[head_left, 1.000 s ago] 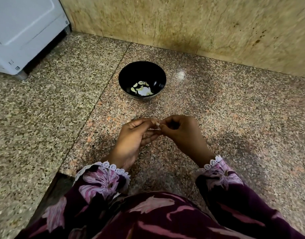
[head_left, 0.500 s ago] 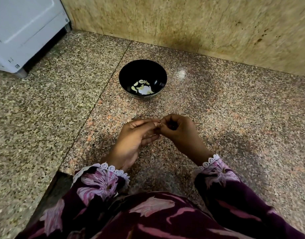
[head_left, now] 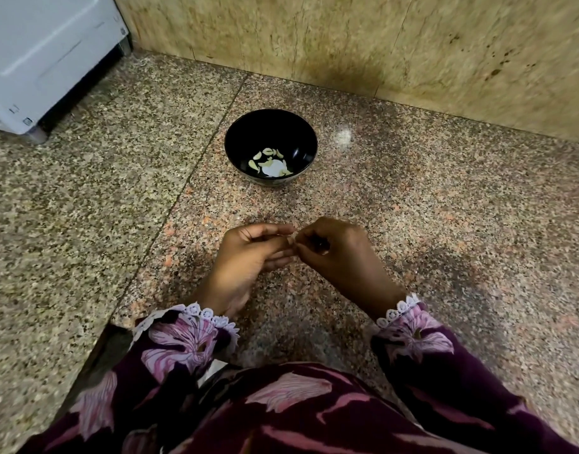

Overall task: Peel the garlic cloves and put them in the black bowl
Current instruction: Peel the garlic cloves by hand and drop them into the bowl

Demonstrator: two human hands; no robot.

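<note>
A small pale garlic clove (head_left: 291, 240) sits pinched between both hands, left hand (head_left: 249, 257) and right hand (head_left: 334, 253) fingertip to fingertip; black bowl (head_left: 271, 146) beyond them holds peeled cloves (head_left: 270, 160).

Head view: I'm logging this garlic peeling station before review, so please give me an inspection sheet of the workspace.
Surface: speckled granite floor, with a seam running past the bowl.
Job's things: black bowl holds several peeled garlic cloves; a small clove sits between the fingertips of both hands.
Clutter: nothing seen.
Grippers: left hand and right hand both pinch the clove, in front of the bowl.
Cables: nothing seen.
Surroundings: stone wall behind; white appliance at far left.
</note>
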